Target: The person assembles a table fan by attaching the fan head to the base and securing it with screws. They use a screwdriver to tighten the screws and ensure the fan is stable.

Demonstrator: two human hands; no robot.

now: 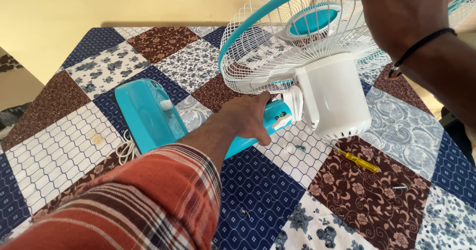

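Observation:
A table fan lies tilted on a patchwork cloth. Its white wire cage (258, 51) with a turquoise rim and hub is raised at the upper middle, and the white motor housing (337, 96) points toward me. My left hand (250, 117) grips the turquoise stand neck (275, 118) just below the motor. The turquoise base (144, 113) rests on its edge at the left. My right hand (396, 17) holds the top of the cage at the upper right; a black cord is on that wrist.
A yellow-handled screwdriver (359, 161) lies on the cloth right of the motor. A screw (399, 186) and other small parts (300, 147) are scattered nearby. A white cord (126, 153) coils beside the base. The patchwork cloth (74, 136) covers the table against a yellow wall.

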